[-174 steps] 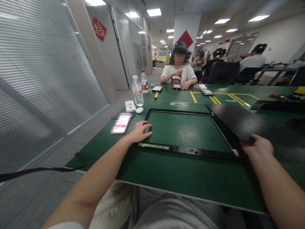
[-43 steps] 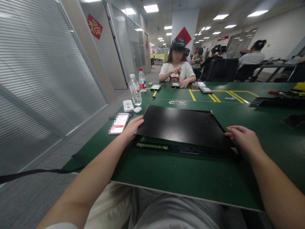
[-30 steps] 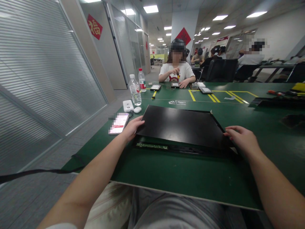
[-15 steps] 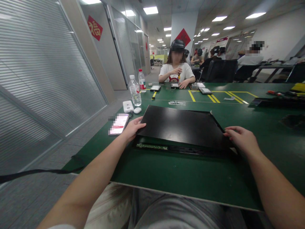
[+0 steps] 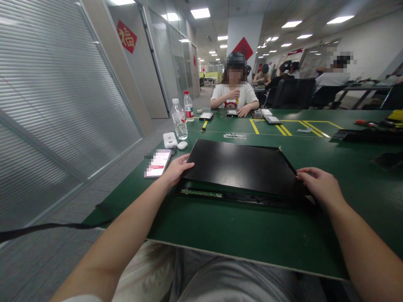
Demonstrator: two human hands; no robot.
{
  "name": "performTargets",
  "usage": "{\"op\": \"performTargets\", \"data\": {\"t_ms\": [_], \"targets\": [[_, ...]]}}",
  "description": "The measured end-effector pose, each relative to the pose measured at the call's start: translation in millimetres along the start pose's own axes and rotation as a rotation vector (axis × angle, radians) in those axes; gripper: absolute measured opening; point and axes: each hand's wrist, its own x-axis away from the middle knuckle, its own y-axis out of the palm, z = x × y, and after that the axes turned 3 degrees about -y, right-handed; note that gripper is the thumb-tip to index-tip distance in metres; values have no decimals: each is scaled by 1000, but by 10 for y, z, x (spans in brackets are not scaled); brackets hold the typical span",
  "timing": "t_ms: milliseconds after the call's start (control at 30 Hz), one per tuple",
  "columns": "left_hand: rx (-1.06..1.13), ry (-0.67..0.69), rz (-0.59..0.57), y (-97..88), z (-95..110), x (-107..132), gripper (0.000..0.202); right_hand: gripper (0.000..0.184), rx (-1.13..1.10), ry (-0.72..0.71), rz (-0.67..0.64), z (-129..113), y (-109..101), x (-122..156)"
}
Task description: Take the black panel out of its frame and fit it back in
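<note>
A flat black display panel (image 5: pixel 236 165) lies tilted over a thin black frame (image 5: pixel 258 200) on the green table. Its near edge is lifted a little off the frame. A narrow green circuit board (image 5: pixel 201 193) shows along the frame's near left side. My left hand (image 5: pixel 176 170) grips the panel's left edge, thumb on top and fingers underneath. At the right edge my right hand (image 5: pixel 321 184) is closed on the panel, fingertips pinching near the corner. The undersides of both grips are hidden.
Left of the panel lie a lit phone (image 5: pixel 159 162), a white power bank (image 5: pixel 170 140) and a white case (image 5: pixel 182 145). Two water bottles (image 5: pixel 179 121) stand behind. A person (image 5: pixel 234 92) sits across the green table (image 5: pixel 239 235); hard drives (image 5: pixel 206 116) and tools (image 5: pixel 374 122) lie farther off.
The view has shifted very slightly. Both hands and the panel keep practically the same position. The person across the table has moved a raised hand a little.
</note>
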Motion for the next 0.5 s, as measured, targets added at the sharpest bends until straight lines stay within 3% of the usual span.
{"op": "performTargets", "data": {"t_ms": [133,500], "targets": [[5,3,2,4,-4,0,74,32,-20,98,-36,-74,-46,18],[-29,-1,13,-25,-32,-40,78,29,93,41,-19,-167,-44,62]]}}
